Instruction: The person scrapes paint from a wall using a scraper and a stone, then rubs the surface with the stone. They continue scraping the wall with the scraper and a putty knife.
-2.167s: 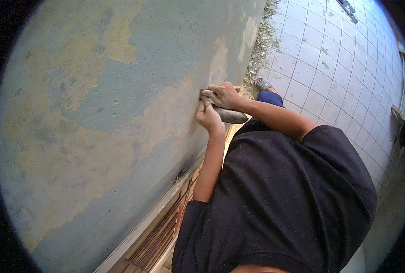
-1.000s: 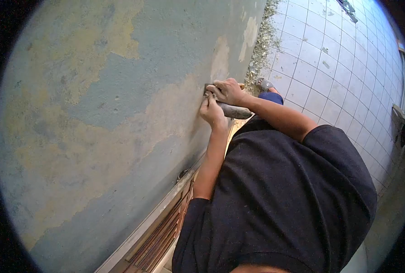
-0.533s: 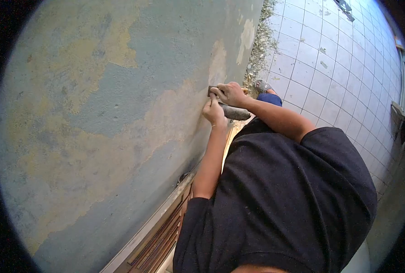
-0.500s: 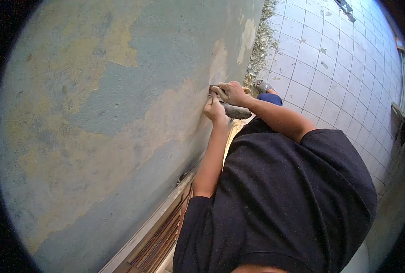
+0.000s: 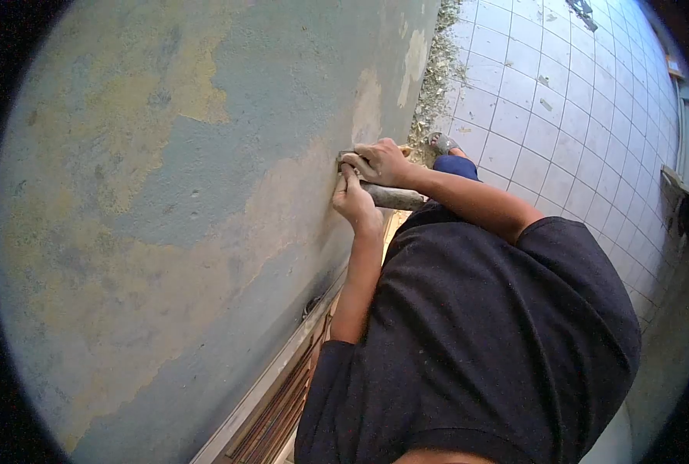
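Both hands are closed on a scraper, its thick grey handle pointing back toward my body. Its front end is up against the painted wall, mostly hidden by fingers. My left hand grips from below, with its thumb and fingers near the front end. Above it, my right hand wraps its fingers over the same front end. Both hands look dusty. Around them the wall shows a pale bare band between patches of blue-green and yellowish paint.
Paint flakes lie along the wall's foot on the white tiled floor. A sandalled foot stands near them. Long brown strips lie beside the wall at lower left. A dark object is on the far tiles.
Both hands and the scraper have shifted a little left in view, and the handle now lies slightly more level. Both hands keep their grip.
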Tool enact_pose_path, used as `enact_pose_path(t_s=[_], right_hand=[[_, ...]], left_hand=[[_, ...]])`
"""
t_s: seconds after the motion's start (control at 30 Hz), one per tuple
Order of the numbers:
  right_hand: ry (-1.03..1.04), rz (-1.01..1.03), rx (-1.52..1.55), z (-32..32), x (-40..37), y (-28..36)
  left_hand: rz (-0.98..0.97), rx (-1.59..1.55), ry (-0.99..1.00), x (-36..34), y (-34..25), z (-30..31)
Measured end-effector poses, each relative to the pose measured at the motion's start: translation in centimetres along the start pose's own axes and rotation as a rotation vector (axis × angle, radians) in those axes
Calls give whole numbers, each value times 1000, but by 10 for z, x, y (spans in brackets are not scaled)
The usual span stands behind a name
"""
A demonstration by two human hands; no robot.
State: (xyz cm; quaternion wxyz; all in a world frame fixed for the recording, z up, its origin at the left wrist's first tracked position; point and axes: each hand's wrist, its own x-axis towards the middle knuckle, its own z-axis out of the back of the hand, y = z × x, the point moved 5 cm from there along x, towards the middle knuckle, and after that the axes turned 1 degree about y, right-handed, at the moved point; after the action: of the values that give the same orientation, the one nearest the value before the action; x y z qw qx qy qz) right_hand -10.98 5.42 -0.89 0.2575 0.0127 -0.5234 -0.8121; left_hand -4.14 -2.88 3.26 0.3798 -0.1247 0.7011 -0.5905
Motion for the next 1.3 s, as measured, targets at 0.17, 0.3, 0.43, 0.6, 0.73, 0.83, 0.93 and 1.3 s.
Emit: enact_pose_path(t_s=[0.17, 0.3, 0.43, 0.6, 0.73, 0.83, 0.93, 1.3], right_hand=[[2, 103, 18, 14, 14, 43], [-89, -17, 74, 7, 0, 14], [-125, -127, 2, -3, -15, -41], [-84, -178, -48, -13, -13, -58], [-16, -164, -43, -8, -11, -46], [-10, -84, -62, -1, -9, -33], [-12, -101, -40, 0, -3, -26], [13, 27, 57, 33, 19, 57]], left_hand=[[-53, -59, 11, -18, -33, 13], [-41, 106, -2, -2, -2, 12], [111, 185, 49, 34, 64, 0], [93, 108, -3, 38, 68, -6], [115, 27, 19, 30, 56, -7], [139, -8, -1, 18, 38, -15], [178, -26, -46, 10, 23, -13], [15, -127, 10, -27, -50, 1]])
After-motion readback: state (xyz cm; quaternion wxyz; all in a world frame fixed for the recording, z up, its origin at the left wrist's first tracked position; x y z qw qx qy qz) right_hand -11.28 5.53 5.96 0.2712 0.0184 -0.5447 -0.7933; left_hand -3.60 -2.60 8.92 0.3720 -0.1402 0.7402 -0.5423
